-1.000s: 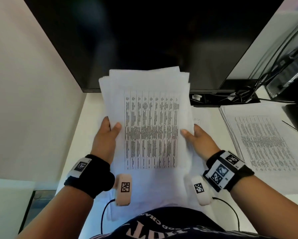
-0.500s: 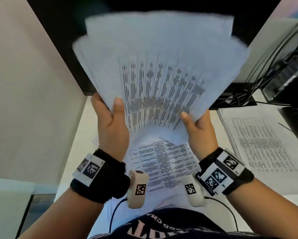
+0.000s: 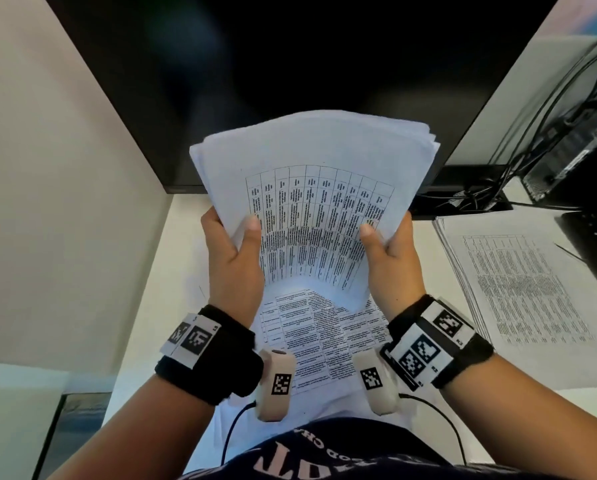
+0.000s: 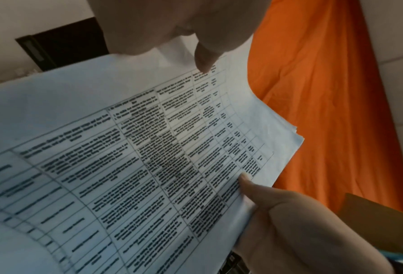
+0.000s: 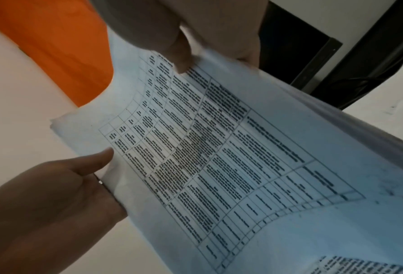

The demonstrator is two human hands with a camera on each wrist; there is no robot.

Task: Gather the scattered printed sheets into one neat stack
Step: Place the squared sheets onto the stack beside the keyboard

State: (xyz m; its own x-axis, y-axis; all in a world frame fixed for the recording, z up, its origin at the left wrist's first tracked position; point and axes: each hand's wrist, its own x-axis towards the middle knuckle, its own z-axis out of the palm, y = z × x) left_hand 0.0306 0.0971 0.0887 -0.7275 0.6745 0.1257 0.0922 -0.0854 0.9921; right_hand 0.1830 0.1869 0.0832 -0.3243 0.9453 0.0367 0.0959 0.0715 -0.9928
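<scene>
A thick bundle of printed sheets (image 3: 311, 161) with a table on its front stands upright between my hands, above the desk and in front of the monitor. My left hand (image 3: 231, 230) grips its lower left edge, thumb on the front. My right hand (image 3: 387, 237) grips the lower right edge the same way. The wrist views show the same bundle (image 4: 149, 148) (image 5: 219, 157) with a thumb pressed on each side. Its top edges are slightly staggered. One more printed sheet (image 3: 321, 327) lies flat on the desk under my wrists. A second pile of printed sheets (image 3: 518, 289) lies to the right.
A black monitor (image 3: 290, 64) stands close behind the bundle. Cables (image 3: 463, 199) and a dark box (image 3: 574, 150) sit at the back right, with a keyboard (image 3: 594, 244) at the right edge. A wall (image 3: 48, 202) borders the white desk (image 3: 172, 271) on the left.
Both hands lifted the bundle off the desk and tipped it upright, uncovering the sheet beneath. It fanned wide half a second ago; now it is lower and its edges are closer together.
</scene>
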